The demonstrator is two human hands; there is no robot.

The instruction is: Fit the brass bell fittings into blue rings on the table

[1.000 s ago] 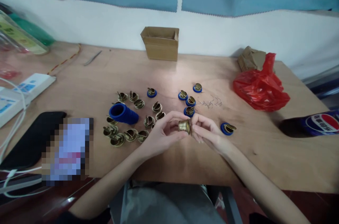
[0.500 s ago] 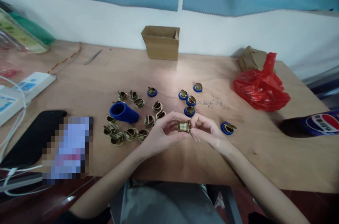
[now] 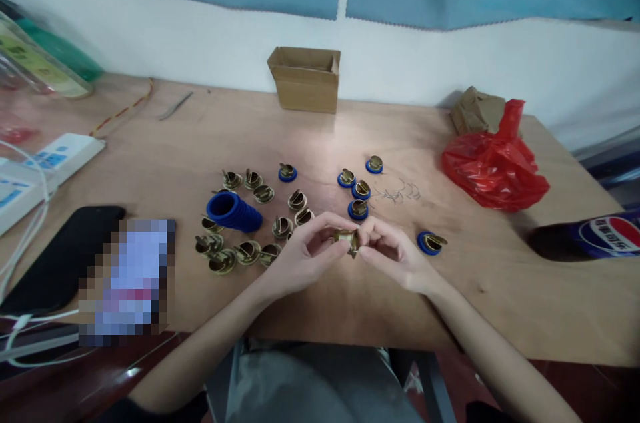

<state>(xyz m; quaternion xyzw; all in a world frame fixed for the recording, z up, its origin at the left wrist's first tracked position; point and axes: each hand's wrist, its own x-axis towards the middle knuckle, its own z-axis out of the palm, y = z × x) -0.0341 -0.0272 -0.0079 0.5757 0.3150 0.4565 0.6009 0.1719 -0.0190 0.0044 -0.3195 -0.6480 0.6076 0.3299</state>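
On wooden desk (image 3: 500, 306), L to R: blue ring stack (image 3: 233, 212), brass fittings (image 3: 264, 193), then nr front, gripped in L hand (image 3: 307, 256), brass pc (image 3: 345, 235), pinched at rim by R hand (image 3: 395, 255). Poss. drop w/ slack grip or skewed push.

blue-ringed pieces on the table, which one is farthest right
The blue-ringed piece between the right hand and the bottle; the other five all sit farther left.
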